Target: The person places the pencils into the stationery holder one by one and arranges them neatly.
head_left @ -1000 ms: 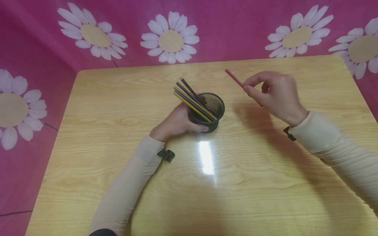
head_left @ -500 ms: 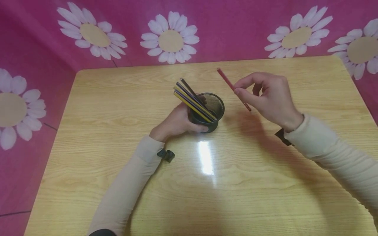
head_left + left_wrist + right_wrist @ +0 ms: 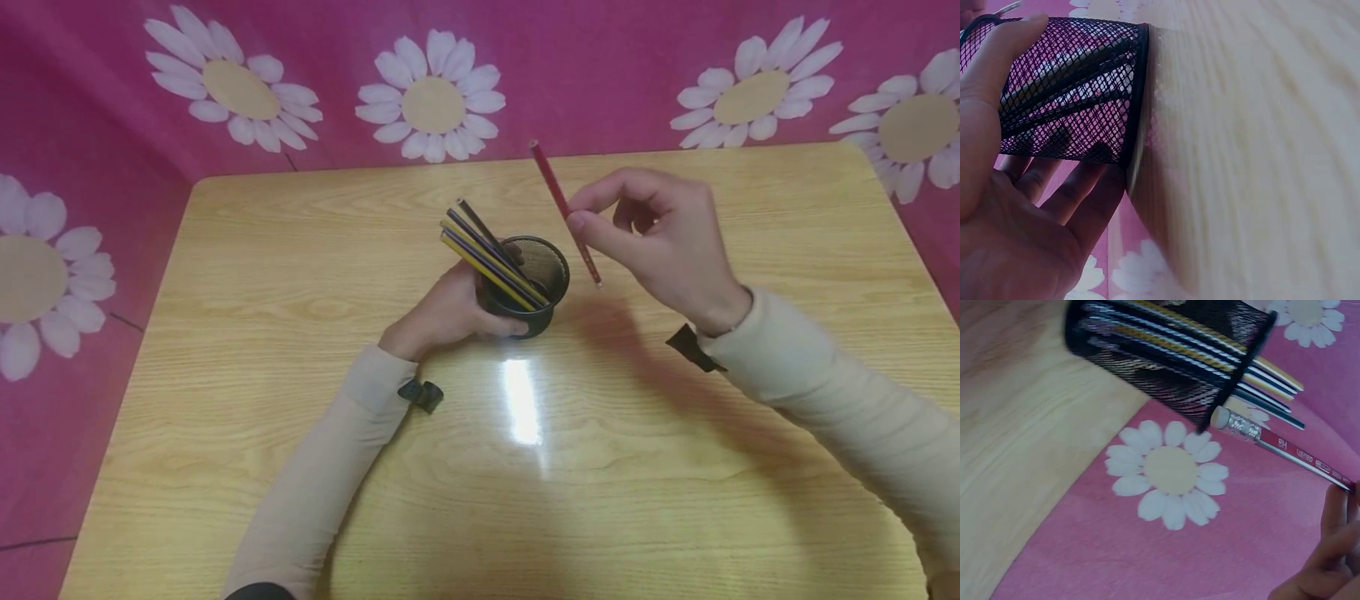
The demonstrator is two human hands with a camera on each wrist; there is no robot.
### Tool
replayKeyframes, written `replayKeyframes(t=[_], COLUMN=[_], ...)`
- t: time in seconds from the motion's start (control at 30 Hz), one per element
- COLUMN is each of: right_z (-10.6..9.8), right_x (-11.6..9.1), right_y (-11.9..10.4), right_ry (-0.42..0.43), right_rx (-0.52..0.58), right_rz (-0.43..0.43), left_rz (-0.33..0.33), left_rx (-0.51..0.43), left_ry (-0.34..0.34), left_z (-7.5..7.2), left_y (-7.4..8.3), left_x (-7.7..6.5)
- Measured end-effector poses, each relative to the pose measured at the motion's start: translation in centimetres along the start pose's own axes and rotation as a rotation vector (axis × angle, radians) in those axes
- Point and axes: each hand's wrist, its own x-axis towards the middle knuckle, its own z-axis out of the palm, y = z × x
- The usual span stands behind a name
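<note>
My left hand (image 3: 444,307) grips a black mesh pencil cup (image 3: 543,323) on the table, thumb at the near side and fingers round the far side. Several pencils (image 3: 491,262), some yellow-striped and some dark, lean leftward in the cup. Between thumb and index finger, my right hand (image 3: 663,242) pinches a red pencil (image 3: 549,175), held tilted in the air just right of the cup. Its white eraser (image 3: 1220,417) points downward, close to the cup's rim in the right wrist view. In the left wrist view, the mesh wall (image 3: 1072,94) shows pencils slanting inside.
A light wood-grain table (image 3: 300,250) bears the cup. Behind and to the left hangs a pink cloth (image 3: 585,75) with large white daisies. A bright light reflection (image 3: 522,400) lies on the tabletop in front of the cup.
My right hand has moved left toward the cup with the red pencil, which has turned more upright. The left hand and the cup have stayed in place.
</note>
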Motion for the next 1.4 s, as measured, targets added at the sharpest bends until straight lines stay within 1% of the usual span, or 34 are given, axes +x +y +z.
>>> replayKeyframes(t=[0.23,0.33,0.5,0.8,0.93,1.23,1.4], right_z=[1.1,1.4,1.9,3.1,3.5,4.1,4.5], right_x=[0.8,1.0,1.5,2.1,2.1,1.6,1.3], right_y=[-0.8,-0.9,-1.1,-0.2,0.4,1.5,2.1], right_ry=[0.0,0.005,0.02,0.051,0.054,0.017,0.008], right_rx=[0.07,0.074,0.083,0.16,0.146,0.062,0.038], right_rz=[-0.002,0.001,-0.002,0.001,0.013,0.067,0.113], left_rz=[0.022,0.026,0.013,0.008,0.003,0.045,0.032], left_rx=[0.003,0.001,-0.011,0.004,0.01,-0.005,-0.026], left_ry=[0.003,0.003,-0.005,-0.001,-0.006,-0.018,-0.019], left_z=[0.1,0.0,-0.1,-0.2,-0.2,-0.1,0.0], left_y=[0.6,0.9,1.1,0.9,0.8,0.9,1.0], left_x=[-0.1,-0.2,-0.2,-0.2,-0.2,-0.3,-0.4])
